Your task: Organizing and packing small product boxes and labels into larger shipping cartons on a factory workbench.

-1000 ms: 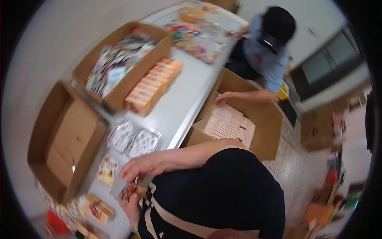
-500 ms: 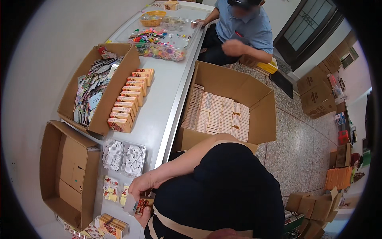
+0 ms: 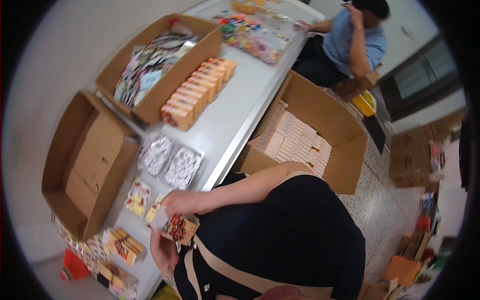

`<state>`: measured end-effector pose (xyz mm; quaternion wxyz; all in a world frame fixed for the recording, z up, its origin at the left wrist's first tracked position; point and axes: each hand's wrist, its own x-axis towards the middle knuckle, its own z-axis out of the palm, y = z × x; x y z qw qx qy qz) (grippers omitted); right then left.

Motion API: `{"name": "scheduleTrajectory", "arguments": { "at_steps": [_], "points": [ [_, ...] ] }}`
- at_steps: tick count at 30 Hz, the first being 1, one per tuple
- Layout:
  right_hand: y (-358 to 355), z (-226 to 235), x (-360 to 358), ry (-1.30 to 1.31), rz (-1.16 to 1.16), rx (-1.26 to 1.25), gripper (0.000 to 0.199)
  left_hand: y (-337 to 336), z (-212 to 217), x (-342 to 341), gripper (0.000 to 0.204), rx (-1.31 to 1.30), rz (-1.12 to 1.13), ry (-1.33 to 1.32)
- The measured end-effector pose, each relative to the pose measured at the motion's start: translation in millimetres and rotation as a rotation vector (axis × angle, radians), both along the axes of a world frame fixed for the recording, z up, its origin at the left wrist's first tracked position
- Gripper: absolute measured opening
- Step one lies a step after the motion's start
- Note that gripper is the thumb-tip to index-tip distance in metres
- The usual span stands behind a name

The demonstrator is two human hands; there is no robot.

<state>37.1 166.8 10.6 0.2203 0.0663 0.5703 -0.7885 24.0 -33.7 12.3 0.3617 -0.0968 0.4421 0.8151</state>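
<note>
The small box (image 3: 181,230) hides part of the left hand (image 3: 165,254), and the fingertips of the right hand (image 3: 181,203) are too blurred to tell how they meet it. The upper edge cuts off the co-worker's head (image 3: 374,6) and the yellow basket (image 3: 246,6). Blur and small size keep the colourful little pieces (image 3: 252,42) and white packets (image 3: 183,168) from being told one by one.

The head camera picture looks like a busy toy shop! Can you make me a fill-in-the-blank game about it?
1. The left hand and right hand hold ____ small printed box between them.
2. The other person's shirt is ____.
3. The row of small upright boxes stands on the ____.

Missing words: one; blue; table.
</note>
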Motion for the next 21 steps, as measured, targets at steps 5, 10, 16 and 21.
{"name": "scheduleTrajectory", "arguments": {
  "at_steps": [5, 10, 16, 21],
  "points": [
    [-9, 0, 3, 0.033, 0.049, 0.199, 0.022, 0, 7, -3, 0.040, -0.195, -0.032, 0.086],
    [-5, -5, 3, 0.661, 0.029, 0.360, 0.024, -19, -8, -3, 0.023, -0.559, -0.123, 0.332],
    [20, 11, 0, 1.036, 0.258, 0.712, 0.027, -13, 6, 7, 0.020, -0.532, -0.234, 0.634],
    [21, 24, -3, 0.581, 0.268, 0.483, 0.014, 6, 21, 5, 0.023, -0.441, -0.203, 0.532]
  ]
}}
